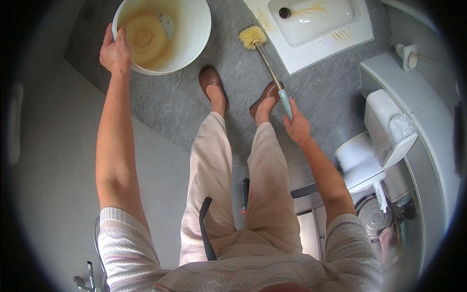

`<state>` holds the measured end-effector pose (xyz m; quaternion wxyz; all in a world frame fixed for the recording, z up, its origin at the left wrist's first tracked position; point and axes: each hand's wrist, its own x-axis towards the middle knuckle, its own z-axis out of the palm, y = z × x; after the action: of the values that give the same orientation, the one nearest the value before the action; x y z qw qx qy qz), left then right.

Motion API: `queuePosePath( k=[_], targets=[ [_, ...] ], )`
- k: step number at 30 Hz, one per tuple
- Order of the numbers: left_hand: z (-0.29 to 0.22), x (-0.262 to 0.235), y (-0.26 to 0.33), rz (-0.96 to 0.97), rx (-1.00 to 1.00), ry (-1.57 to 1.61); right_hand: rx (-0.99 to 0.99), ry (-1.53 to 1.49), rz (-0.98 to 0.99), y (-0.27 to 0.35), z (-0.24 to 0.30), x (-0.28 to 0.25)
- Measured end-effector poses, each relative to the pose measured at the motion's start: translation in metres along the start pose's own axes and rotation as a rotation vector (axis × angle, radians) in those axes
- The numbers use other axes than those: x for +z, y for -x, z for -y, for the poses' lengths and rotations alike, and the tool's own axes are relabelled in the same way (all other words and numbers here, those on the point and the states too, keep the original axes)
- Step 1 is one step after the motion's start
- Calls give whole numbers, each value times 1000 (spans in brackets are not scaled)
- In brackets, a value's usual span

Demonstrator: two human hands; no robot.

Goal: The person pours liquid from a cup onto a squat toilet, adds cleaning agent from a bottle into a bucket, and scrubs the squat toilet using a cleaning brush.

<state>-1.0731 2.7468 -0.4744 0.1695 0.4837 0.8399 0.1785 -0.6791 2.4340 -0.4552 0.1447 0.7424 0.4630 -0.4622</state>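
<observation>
With my left hand (116, 51) I grip the near left rim of a large white bucket (194, 44), tilted so that its inside faces me. Brownish-yellow stains and a little liquid show on its bottom. My right hand (296, 125) is closed round the light blue handle of a toilet brush (267, 65). The brush has a metal shaft and a round, yellowish bristle head, which points away from me over the grey floor. Its head is between the bucket and a white squat toilet (292, 56) and appears apart from both. Yellow-brown stains mark the toilet's basin and edge.
My feet in brown shoes (210, 80) stand on the grey marbled floor (321, 92). At the right are a white bin (382, 126) with a plastic bag, a white container (359, 160) and a coiled grey hose (374, 214). A tap fixture (91, 275) is at the lower left.
</observation>
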Motion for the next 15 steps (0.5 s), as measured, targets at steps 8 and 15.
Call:
queuePosePath(
  k=[8, 15],
  targets=[
    [-4, -4, 2, -4, 3, -23, -120, -96, -10, 19, -8, 3],
    [5, -1, 0, 6, -21, 71, -69, -15, 36, 20, 4, -5]
  ],
)
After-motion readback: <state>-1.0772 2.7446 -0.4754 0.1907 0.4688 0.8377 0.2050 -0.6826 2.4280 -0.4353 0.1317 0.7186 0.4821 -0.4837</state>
